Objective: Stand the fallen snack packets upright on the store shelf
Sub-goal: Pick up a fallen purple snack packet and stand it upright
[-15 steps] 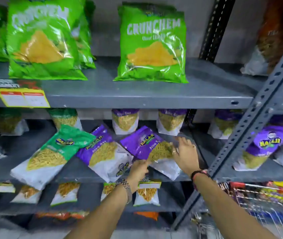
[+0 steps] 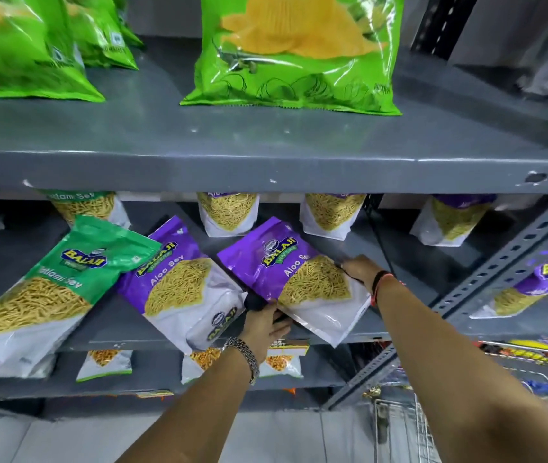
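Observation:
Three fallen packets lie tilted on the middle grey shelf point(image 2: 359, 248). The right purple Aloo Sev packet point(image 2: 296, 279) is gripped by both hands: my left hand point(image 2: 264, 324) holds its lower left edge, my right hand point(image 2: 361, 270) is tucked behind its right edge. Beside it lies a second purple Aloo Sev packet point(image 2: 182, 285), overlapped at its top left by a green Ratlami Sev packet point(image 2: 48, 289) that hangs over the shelf's front edge.
Upright sev packets point(image 2: 229, 212) line the back of the same shelf. Big green chip bags point(image 2: 299, 51) stand on the shelf above, whose front lip point(image 2: 265, 172) overhangs. A slotted steel upright point(image 2: 486, 285) and a wire trolley point(image 2: 406, 426) are at the right.
The camera has moved closer and lower. My right hand has slid from on top of the right purple packet to behind its right edge, and my left hand now grips its lower edge.

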